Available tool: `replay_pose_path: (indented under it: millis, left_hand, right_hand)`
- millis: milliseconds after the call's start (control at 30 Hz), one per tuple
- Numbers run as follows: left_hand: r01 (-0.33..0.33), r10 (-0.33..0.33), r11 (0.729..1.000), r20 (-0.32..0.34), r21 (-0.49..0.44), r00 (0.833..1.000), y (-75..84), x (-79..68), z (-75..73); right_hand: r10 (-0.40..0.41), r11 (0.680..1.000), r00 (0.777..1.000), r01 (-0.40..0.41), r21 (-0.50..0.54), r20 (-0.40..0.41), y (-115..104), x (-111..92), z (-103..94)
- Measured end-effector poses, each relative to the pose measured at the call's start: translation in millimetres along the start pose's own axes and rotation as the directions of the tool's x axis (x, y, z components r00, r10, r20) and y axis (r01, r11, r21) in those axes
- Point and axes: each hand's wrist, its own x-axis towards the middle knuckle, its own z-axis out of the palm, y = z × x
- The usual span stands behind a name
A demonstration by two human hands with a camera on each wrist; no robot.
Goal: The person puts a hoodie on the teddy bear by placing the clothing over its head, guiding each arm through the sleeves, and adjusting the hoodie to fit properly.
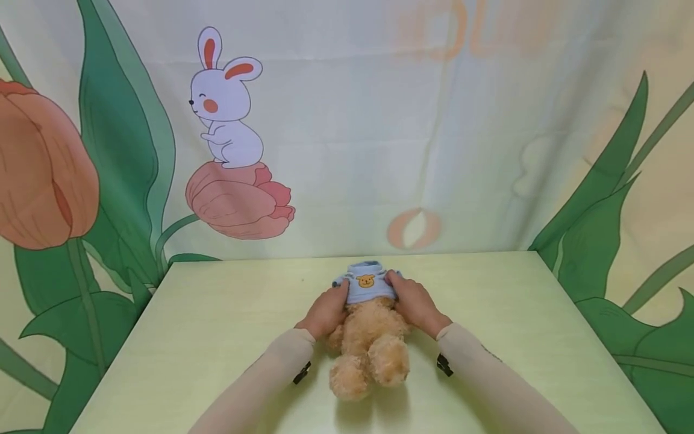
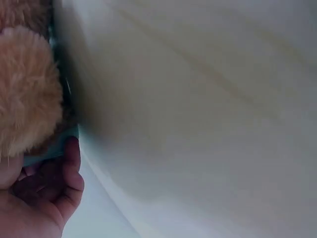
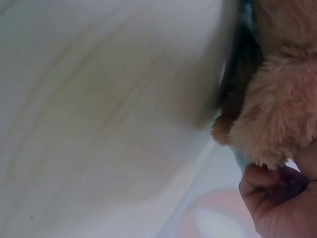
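A tan plush toy [image 1: 374, 328] is at the middle of the table, its two round furry feet toward me. Over its far end sits a small light-blue doll shirt [image 1: 364, 292] with a bear face on the front. The collar opening points away from me, and whatever part of the toy is inside the shirt is hidden. My left hand [image 1: 326, 312] grips the shirt's left side, thumb on the front. On the other side, my right hand [image 1: 420, 306] pinches the shirt near its right sleeve. Both wrist views show curled fingers [image 2: 72, 171] beside the fur.
The pale yellow-green table [image 1: 228, 313] reaches back to a hanging printed cloth [image 1: 336, 132] with a rabbit, tulips and leaves. The cloth stands right behind the table's far edge, close beyond the shirt.
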Motion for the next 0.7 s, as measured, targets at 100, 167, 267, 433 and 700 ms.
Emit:
replay_pose_path:
  millis: [100, 167, 267, 433, 700]
  left_hand:
    - [-0.007, 0.01, 0.996, -0.038, 0.088, 0.999, 5.9, -1.0, 0.5]
    - [-0.006, 0.013, 0.992, -0.059, 0.124, 0.998, 8.9, -0.4, 1.0]
    - [0.003, 0.01, 0.987, -0.076, 0.161, 0.997, 11.5, 0.8, 2.5]
    - [0.018, 0.001, 0.986, -0.116, 0.164, 0.993, 12.3, 2.5, 7.3]
    - [0.065, -0.054, 0.996, -0.151, 0.067, 0.987, 8.3, 4.7, 11.3]
  right_hand:
    - [0.014, 0.998, 1.0, -0.015, -0.069, -0.023, -4, -1, -0.1]
    - [0.027, 0.995, 0.999, -0.029, -0.099, -0.027, -5, -1, -0.4]
    - [0.035, 0.992, 0.999, -0.038, -0.121, -0.025, -7, -1, 0.0]
    - [0.05, 0.992, 0.998, -0.052, -0.116, -0.026, -8, -1, 2.1]
    - [0.114, 0.991, 0.989, -0.119, -0.055, -0.096, -11, 0, 4.2]
